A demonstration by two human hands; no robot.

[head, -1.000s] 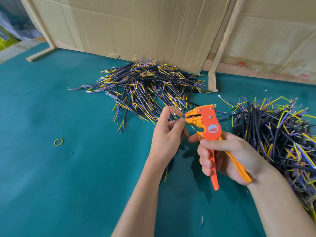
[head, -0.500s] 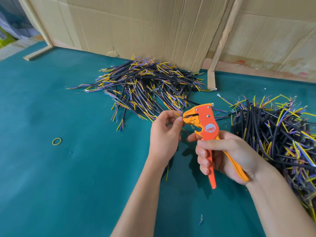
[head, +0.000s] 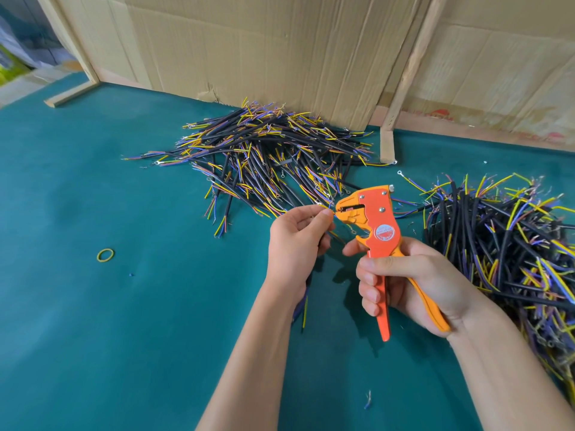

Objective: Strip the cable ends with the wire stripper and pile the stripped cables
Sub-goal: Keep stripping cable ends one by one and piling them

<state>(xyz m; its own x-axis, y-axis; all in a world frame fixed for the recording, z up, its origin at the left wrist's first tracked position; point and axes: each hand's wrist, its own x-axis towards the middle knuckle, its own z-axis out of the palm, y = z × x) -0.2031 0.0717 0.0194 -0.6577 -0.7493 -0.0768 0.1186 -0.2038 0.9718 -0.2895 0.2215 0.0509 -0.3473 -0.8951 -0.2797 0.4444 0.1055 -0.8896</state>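
Observation:
My right hand [head: 413, 281] grips the handles of an orange wire stripper [head: 378, 225], its jaws pointing left. My left hand [head: 295, 241] pinches a short black cable [head: 303, 309] and holds its thin wire end at the stripper's jaws. The cable's other end, with yellow and blue wires, hangs below my left wrist. A pile of black cables [head: 264, 157] with yellow, blue and brown ends lies at the back centre. A second, thicker pile of cables [head: 504, 253] lies to the right of my right hand.
Green felt table [head: 124, 321]. A cardboard wall [head: 280, 51] and a wooden strip [head: 387, 144] stand behind the piles. A yellow rubber band [head: 105, 255] lies at the left. A small wire scrap [head: 368, 399] lies near the front.
Both hands and the stripper have stayed close together. My left thumb and forefinger have closed tighter on the wire end at the jaws.

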